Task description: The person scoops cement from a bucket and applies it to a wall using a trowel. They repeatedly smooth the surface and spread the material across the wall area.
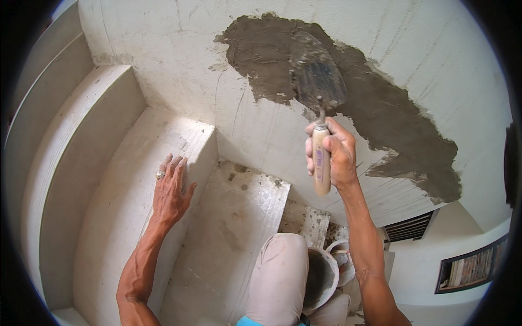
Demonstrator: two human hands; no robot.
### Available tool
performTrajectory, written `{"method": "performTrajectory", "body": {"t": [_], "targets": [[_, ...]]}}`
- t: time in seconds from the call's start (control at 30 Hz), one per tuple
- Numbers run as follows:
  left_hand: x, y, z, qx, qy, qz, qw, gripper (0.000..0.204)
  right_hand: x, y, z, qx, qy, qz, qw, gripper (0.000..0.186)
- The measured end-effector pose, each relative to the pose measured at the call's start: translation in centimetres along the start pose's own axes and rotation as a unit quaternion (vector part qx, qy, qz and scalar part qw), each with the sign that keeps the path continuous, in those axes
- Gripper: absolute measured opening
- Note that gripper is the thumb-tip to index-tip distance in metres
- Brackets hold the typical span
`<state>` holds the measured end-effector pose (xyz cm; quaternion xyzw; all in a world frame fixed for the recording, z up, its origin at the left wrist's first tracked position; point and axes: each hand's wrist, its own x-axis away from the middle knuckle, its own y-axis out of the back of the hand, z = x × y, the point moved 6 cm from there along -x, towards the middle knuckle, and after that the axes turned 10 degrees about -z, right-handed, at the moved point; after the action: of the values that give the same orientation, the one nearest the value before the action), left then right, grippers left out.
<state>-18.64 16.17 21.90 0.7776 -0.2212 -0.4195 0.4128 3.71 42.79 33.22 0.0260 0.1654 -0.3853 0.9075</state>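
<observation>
Here's my trowel's metal blade (323,79), smeared and speckled, its wooden handle (322,173) smooth; mortar (383,106) lies matt, rough-edged on this chalky wall (247,127); my trousers (279,266), soft matt cloth.

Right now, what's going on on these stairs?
Someone's at a pale wall with a trowel. The right hand grips its wooden handle, blade up in front of a rough patch of grey mortar; can't tell if it's touching. The left hand is palm down on a step, holding nothing. A bucket sits beside the person's bent knee. The patch is uneven, with ragged edges.
</observation>
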Motion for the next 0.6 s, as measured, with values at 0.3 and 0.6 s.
{"method": "performTrajectory", "body": {"t": [0.3,0.6], "targets": [[0.1,0.1,-0.1,0.001,0.002,0.000,1.000,0.066,2.8,4.2,-1.6,0.022,0.014,-0.069,0.997,0.061],[0.0,-0.1,0.0,-0.006,-0.004,-0.003,1.000,0.067,0.5,-1.4,-0.8,0.040,-0.006,-0.001,0.999,0.044]]}}
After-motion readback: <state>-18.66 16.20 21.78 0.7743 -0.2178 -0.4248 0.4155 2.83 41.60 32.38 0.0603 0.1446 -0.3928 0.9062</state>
